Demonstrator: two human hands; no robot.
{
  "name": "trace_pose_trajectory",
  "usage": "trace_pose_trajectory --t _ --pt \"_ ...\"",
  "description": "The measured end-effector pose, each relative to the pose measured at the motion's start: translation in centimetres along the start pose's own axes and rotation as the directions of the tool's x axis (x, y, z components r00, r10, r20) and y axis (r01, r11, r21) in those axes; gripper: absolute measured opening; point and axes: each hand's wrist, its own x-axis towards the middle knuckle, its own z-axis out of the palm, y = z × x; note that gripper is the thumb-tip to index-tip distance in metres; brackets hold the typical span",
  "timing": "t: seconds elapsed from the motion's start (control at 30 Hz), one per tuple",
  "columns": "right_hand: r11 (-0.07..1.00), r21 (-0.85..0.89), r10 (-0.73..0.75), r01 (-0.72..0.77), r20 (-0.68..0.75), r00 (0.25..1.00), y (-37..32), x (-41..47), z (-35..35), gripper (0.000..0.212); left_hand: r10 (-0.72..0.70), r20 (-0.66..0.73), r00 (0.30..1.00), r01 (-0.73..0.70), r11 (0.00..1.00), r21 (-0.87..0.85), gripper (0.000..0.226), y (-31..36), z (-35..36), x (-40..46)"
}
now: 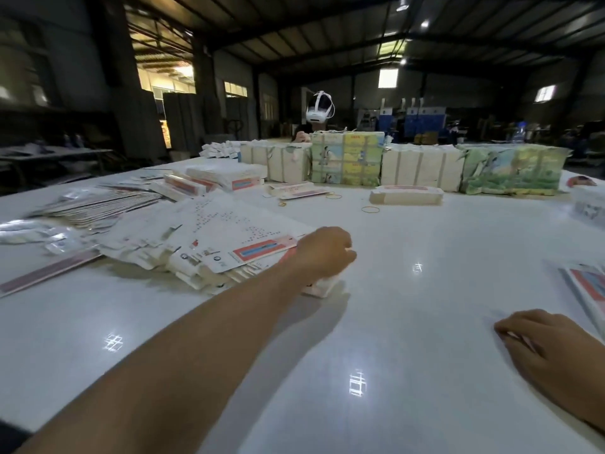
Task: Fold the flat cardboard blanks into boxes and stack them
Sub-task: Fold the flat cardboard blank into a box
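A loose pile of flat white cardboard blanks (209, 244) with red and blue print lies on the white table (409, 322) at left of centre. My left hand (322, 252) reaches out to the pile's right edge, fingers curled down onto the top blank (262, 250); its fingertips are hidden. A small white and pink piece (322, 286) shows under that hand. My right hand (550, 348) rests on the table at lower right, fingers loosely curled, holding nothing. Folded boxes (209, 180) lie stacked beyond the pile.
Wrapped bundles (347, 162) stand in a row across the far side of the table. A short stack of blanks (406, 194) and rubber bands (370, 209) lie before them. More printed blanks (586, 286) sit at the right edge. A person wearing a headset (319, 109) sits behind the bundles.
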Motion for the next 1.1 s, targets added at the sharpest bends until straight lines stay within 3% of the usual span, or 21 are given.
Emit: trace_pose_trajectory --t 0.07,0.13,0.2,0.27,0.37,0.5,0.6,0.7,0.8,0.97,1.1 --pt "1.0 -0.007 -0.007 0.007 -0.019 1.0 0.1 0.1 0.4 0.017 -0.169 -0.019 0.985 0.169 0.957 0.234 0.032 -4.6 -2.0 1.6" --pt "1.0 -0.002 -0.019 0.019 -0.039 0.999 0.3 0.2 0.7 0.018 -0.339 0.01 0.941 0.309 0.869 0.387 0.049 -8.8 -2.8 2.1" --pt "1.0 -0.006 -0.029 0.029 -0.057 0.998 0.6 0.4 0.9 0.018 -0.448 0.067 0.892 0.38 0.82 0.428 0.068 -11.7 -2.5 2.1" --pt "0.999 -0.011 -0.042 0.041 -0.062 0.997 0.8 0.4 0.9 0.018 -0.464 0.05 0.885 0.405 0.816 0.413 0.07 -12.9 -1.4 2.0" --pt "0.998 0.002 -0.059 0.059 -0.063 0.996 0.7 0.3 0.9 0.018 -0.36 -0.04 0.932 0.338 0.825 0.453 0.048 -12.6 -0.2 1.9" --pt "0.998 0.017 -0.051 0.052 -0.071 0.996 -0.3 0.0 0.2 0.016 -0.235 -0.001 0.972 0.173 0.713 0.679 0.025 -11.5 -1.3 1.5" --pt "0.999 0.022 -0.043 0.044 -0.066 0.997 -0.9 -0.2 -0.4 0.014 -0.225 -0.027 0.974 0.193 0.762 0.619 0.021 -8.9 -2.8 1.7" --pt "0.999 -0.016 -0.053 0.052 -0.03 0.998 -1.2 -0.3 -0.8 0.019 -0.092 -0.092 0.991 0.124 0.884 0.45 0.027 -3.7 -2.3 1.4" --pt "0.999 -0.012 -0.042 0.042 0.008 0.999 -1.5 -0.4 -1.2 0.023 0.136 -0.098 0.986 -0.107 0.96 0.259 0.046 2.7 0.6 -0.6" --pt "0.996 0.009 -0.084 0.084 0.016 0.996 -1.4 -0.7 -1.7 0.025 0.434 -0.086 0.897 -0.415 0.893 0.175 0.061 10.7 5.5 -4.8" --pt "0.997 -0.001 -0.082 0.082 0.009 0.997 -1.2 -0.7 -1.6 0.029 0.502 -0.046 0.864 -0.475 0.841 0.26 0.063 11.3 8.4 -6.5"
